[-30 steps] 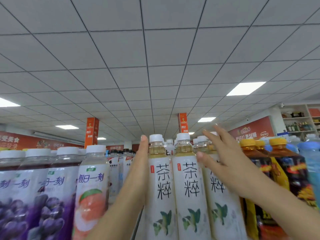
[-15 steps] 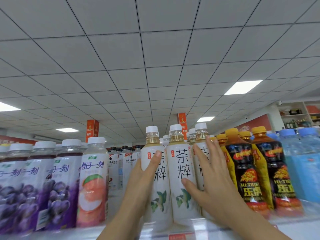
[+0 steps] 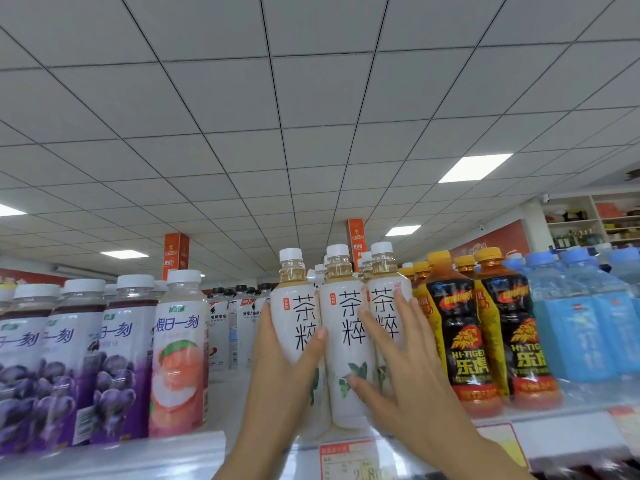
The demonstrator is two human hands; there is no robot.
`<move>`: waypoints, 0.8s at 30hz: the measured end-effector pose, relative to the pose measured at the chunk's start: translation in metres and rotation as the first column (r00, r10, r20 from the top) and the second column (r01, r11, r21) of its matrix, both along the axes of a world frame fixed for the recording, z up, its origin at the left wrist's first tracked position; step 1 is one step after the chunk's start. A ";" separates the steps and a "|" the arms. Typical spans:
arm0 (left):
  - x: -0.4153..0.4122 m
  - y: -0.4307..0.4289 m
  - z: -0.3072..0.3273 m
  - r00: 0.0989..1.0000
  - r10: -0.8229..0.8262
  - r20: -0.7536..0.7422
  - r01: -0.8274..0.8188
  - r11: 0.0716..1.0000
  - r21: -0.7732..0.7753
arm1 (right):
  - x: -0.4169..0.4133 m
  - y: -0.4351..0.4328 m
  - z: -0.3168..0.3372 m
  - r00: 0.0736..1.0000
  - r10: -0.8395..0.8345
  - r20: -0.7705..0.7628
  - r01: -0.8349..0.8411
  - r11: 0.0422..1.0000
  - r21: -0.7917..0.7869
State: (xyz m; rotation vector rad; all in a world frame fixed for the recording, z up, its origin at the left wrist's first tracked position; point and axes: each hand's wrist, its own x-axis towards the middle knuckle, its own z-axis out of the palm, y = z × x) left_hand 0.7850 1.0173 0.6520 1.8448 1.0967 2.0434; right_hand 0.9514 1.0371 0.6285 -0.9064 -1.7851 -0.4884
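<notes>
Tea bottle (image 3: 294, 306), smooth white plastic, held in curled left hand (image 3: 277, 375) fingers; right hand (image 3: 408, 372) fingers flat on neighbours (image 3: 348, 299).

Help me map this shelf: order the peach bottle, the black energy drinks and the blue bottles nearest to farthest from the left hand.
1. Peach bottle, just left of the left hand.
2. Black energy drinks, right, beyond the tea bottles.
3. Blue bottles, far right.

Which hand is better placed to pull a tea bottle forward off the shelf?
Probably the left. The left hand wraps the left bottle, thumb across its label. The right hand only lies flat and spread against the middle bottle and the right bottle.
</notes>
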 end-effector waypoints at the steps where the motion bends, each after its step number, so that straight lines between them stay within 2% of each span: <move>1: 0.002 -0.001 -0.005 0.995 0.062 -0.073 -0.059 0.998 0.034 | 0.000 0.002 -0.005 1.000 -0.006 0.006 0.006 1.000 0.001; 4: 0.008 -0.002 -0.013 0.963 0.170 -0.208 -0.157 0.985 0.074 | 0.002 0.005 -0.010 1.000 0.012 -0.001 -0.012 1.000 -0.003; 8: 0.009 0.002 -0.015 0.948 0.224 -0.227 -0.206 0.973 0.102 | 0.005 0.004 -0.007 0.984 0.129 -0.124 -0.135 0.990 -0.036; 11: 0.011 0.000 -0.018 0.929 0.266 -0.256 -0.252 0.964 0.086 | 0.007 0.004 -0.004 0.968 0.136 -0.211 -0.142 0.990 -0.015; 16: 0.022 -0.005 -0.031 0.814 0.457 -0.360 -0.456 0.885 0.093 | 0.004 0.005 -0.002 0.963 0.108 -0.248 -0.120 0.992 -0.034; 24: 0.023 -0.006 -0.031 0.808 0.442 -0.390 -0.458 0.887 0.056 | 0.010 0.004 -0.002 0.925 0.255 -0.284 -0.271 0.963 -0.018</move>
